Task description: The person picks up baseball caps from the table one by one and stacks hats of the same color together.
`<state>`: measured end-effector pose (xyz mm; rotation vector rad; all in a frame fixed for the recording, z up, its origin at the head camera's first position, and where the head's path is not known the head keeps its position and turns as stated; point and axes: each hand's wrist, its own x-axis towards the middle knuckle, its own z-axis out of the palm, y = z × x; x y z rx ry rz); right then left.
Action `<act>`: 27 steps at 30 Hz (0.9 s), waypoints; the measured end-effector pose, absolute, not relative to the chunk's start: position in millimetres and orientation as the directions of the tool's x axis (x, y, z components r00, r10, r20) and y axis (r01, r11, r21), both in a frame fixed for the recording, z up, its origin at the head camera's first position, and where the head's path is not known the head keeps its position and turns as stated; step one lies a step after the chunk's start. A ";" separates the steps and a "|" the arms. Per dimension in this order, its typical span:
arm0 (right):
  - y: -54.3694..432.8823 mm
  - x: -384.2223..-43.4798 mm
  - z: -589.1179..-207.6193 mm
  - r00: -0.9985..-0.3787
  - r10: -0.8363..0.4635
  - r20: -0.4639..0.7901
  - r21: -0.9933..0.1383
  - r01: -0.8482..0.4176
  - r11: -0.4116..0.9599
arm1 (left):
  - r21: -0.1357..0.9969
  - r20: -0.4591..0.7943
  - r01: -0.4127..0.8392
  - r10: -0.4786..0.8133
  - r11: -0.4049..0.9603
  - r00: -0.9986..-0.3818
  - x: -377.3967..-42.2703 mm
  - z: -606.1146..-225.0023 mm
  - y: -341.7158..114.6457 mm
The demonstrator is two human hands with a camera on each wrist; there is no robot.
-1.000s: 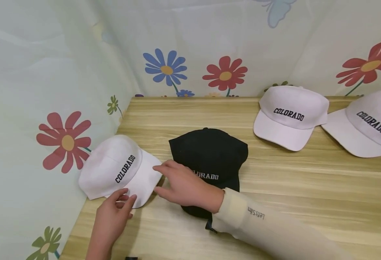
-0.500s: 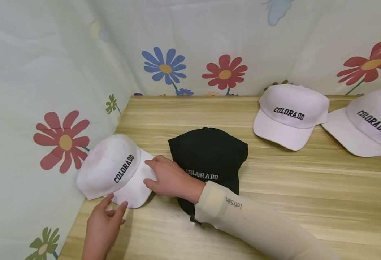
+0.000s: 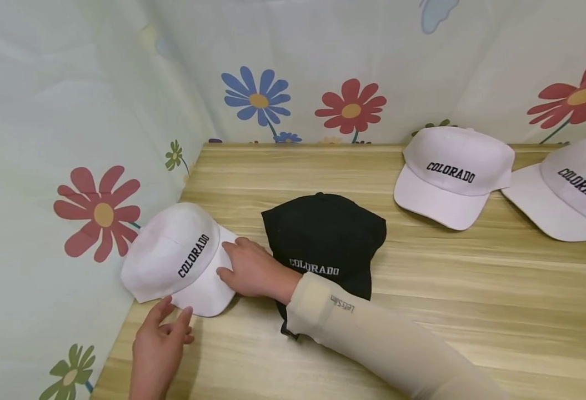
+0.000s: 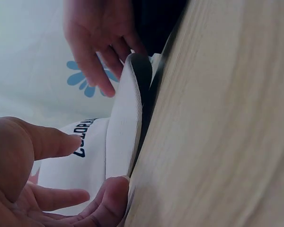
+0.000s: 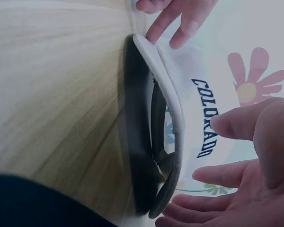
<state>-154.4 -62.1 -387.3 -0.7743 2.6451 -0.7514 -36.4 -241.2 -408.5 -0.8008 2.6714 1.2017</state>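
A white baseball cap with black COLORADO lettering sits at the table's left side, its brim angled toward the lower right. My right hand is over the brim's far side; in the right wrist view its fingers are spread, with the thumb apart from them. At the brim's near corner is my left hand, thumb and fingers parted; the left wrist view has a fingertip right at the brim's edge. Just right of the white cap lies a black COLORADO cap, partly covered by my right forearm.
Two more white COLORADO caps stand side by side at the back right of the wooden table. A flower-printed curtain hangs along the table's back and left edges.
My right hand has moved left, farther over the white cap's brim. My left hand has drawn back slightly toward the lower left. The caps stay about where they were.
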 end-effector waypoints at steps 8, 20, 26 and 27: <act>-66.3 -161.6 -389.6 -0.833 -0.537 -0.137 -0.545 -0.389 0.742 | 0.752 -0.290 -0.505 -0.475 0.424 -0.831 -36.6 -412.6 -238.6; -68.0 -165.1 -394.8 -0.840 -0.524 -0.139 -0.533 -0.382 0.755 | 0.910 -0.305 -0.404 -0.505 0.096 -0.807 -36.8 -421.3 -240.9; -69.2 -167.0 -394.4 -0.843 -0.522 -0.127 -0.528 -0.388 0.755 | 0.925 -0.361 -0.367 -0.522 -0.097 -0.773 -38.8 -426.4 -246.4; -69.2 -167.3 -394.3 -0.845 -0.521 -0.122 -0.528 -0.389 0.755 | 0.927 -0.364 -0.353 -0.526 -0.126 -0.769 -39.3 -427.3 -247.0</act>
